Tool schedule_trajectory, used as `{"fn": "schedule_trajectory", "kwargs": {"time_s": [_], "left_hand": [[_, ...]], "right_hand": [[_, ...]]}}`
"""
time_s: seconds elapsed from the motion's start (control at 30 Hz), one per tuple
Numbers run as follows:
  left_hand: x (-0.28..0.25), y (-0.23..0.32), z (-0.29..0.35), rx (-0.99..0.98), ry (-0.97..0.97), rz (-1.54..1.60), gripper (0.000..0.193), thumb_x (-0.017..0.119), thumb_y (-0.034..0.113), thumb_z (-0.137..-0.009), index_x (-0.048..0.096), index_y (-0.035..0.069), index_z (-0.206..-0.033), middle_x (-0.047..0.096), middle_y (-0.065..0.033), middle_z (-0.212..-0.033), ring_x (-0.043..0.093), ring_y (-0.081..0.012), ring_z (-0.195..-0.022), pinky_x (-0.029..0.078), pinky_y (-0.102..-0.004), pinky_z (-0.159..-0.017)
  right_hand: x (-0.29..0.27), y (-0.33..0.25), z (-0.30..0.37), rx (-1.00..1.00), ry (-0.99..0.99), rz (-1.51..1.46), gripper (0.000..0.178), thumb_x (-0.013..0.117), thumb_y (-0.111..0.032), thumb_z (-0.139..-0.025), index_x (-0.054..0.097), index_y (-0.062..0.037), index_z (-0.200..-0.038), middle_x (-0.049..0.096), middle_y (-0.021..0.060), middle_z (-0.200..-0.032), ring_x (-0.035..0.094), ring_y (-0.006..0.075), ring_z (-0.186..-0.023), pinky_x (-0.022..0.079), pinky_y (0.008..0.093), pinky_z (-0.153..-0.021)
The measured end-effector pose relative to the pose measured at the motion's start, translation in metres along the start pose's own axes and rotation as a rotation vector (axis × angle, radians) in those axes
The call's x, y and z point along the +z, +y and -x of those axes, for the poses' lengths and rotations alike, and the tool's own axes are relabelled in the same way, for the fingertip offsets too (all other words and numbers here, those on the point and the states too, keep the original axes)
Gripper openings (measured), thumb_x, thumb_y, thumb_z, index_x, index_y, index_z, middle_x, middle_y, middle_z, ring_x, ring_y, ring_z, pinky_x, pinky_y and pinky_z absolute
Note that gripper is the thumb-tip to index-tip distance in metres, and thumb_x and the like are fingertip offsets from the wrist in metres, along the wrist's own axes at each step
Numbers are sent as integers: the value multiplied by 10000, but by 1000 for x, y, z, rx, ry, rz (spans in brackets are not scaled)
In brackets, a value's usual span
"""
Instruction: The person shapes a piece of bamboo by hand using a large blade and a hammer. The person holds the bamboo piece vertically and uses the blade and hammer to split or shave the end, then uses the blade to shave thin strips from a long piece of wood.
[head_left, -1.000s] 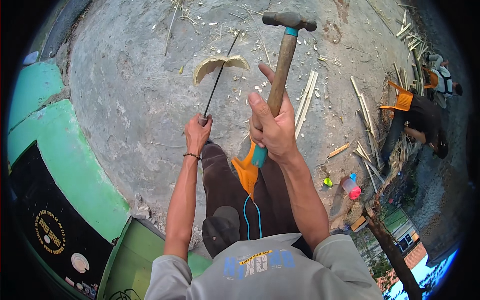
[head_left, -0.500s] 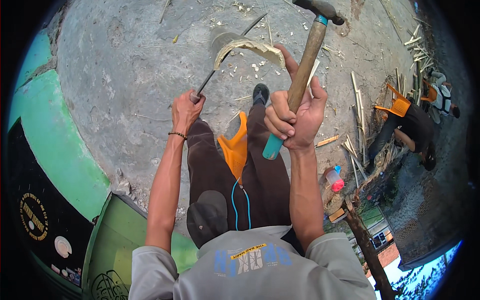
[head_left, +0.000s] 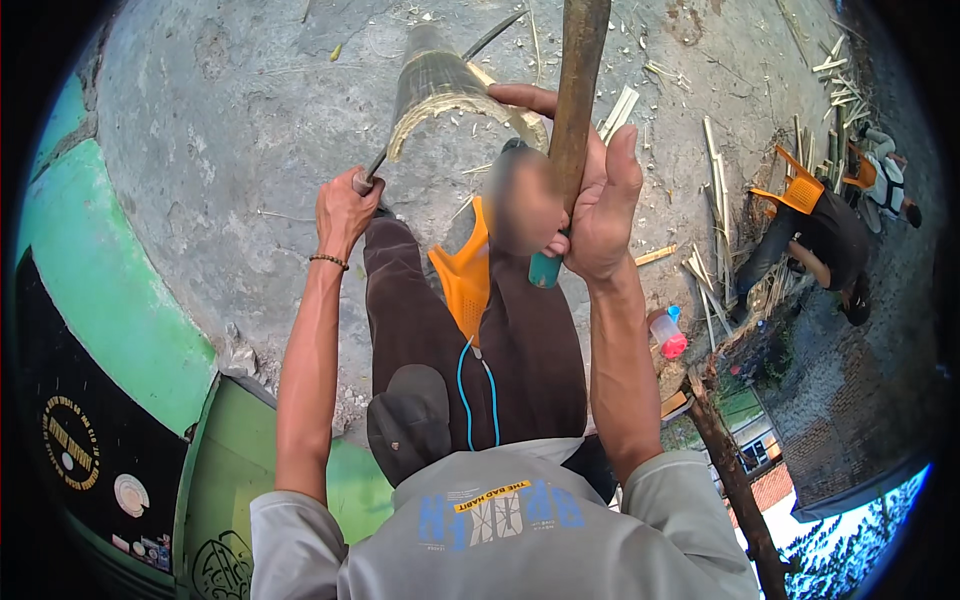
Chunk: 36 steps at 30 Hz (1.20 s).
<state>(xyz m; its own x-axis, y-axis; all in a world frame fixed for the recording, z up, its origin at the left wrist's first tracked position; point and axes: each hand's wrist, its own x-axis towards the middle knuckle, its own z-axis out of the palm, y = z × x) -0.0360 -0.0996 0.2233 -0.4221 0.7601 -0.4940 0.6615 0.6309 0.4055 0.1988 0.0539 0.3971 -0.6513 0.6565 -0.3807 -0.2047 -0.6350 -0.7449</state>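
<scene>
My left hand [head_left: 343, 212], with a beaded bracelet at the wrist, is closed round the handle of a long dark knife [head_left: 495, 38]. Its blade slants up and right, passing beneath a curved section of split bamboo [head_left: 430, 85] and showing again beyond it. My right hand [head_left: 605, 215] grips a hammer by its wooden handle [head_left: 580, 90], which has a teal lower end; the hammer's head is outside the picture. The right index finger reaches out to the bamboo's right edge, while the thumb points up. A blurred patch hides part of the right hand's fingers.
Between my legs shows an orange plastic seat [head_left: 465, 280]. Pale chips and split strips [head_left: 718, 190] litter the concrete ground. To the right lies a clear container with a pink lid [head_left: 670, 335]. Farther right, people [head_left: 835, 245] sit on orange chairs. A green wall [head_left: 120, 260] stands left.
The hammer has come nearer and up, its head leaving the picture. The bamboo has tilted and shows more of its length. My left hand has shifted slightly left and up with the knife.
</scene>
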Motion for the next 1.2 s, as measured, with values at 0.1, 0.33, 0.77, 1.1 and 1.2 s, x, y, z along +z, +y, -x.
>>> {"fn": "schedule_trajectory", "kwargs": {"time_s": [0.1, 0.33, 0.77, 1.1, 1.2], "left_hand": [[-3, 0, 2, 0, -16, -47, 305, 668, 343, -819, 647, 41, -783, 617, -219, -696, 598, -454, -695, 472, -475, -599], [-4, 3, 6, -32, -22, -68, 297, 662, 344, -823, 653, 49, -791, 623, -216, -701, 600, -454, -694, 477, -471, -605], [-13, -25, -11, 96, -50, -80, 307, 676, 350, -827, 667, 44, -810, 622, -215, -717, 586, -446, -691, 476, -453, -617], [-21, -45, -8, 36, -49, 8, 274, 700, 300, -835, 685, 28, -812, 619, -217, -703, 606, -400, -650, 471, -428, -605], [-19, -45, -7, 41, -44, 25, 249, 705, 272, -836, 679, 27, -806, 619, -214, -698, 596, -402, -640, 464, -418, -594]], "right_hand": [[1, 1, 2, 7, 26, 8, 1067, 147, -833, -904, 357, 75, -1423, 293, -65, -482, 291, 34, -332, 258, 188, -304], [-2, 4, 10, 8, 56, 32, 1119, 137, -864, -874, 377, 93, -1402, 278, -63, -490, 277, 35, -338, 258, 190, -307], [-8, -4, 8, 62, -48, 94, 1204, 116, -911, -819, 382, 119, -1384, 307, -80, -481, 330, 8, -334, 289, 163, -294], [-8, -15, 17, 31, -66, 191, 1279, 121, -953, -757, 382, 135, -1375, 329, -78, -473, 323, -3, -338, 288, 156, -299], [-6, -16, 22, 29, -92, 138, 1112, 286, -846, -883, 364, 138, -1395, 326, -73, -470, 306, 8, -341, 260, 168, -309]]}}
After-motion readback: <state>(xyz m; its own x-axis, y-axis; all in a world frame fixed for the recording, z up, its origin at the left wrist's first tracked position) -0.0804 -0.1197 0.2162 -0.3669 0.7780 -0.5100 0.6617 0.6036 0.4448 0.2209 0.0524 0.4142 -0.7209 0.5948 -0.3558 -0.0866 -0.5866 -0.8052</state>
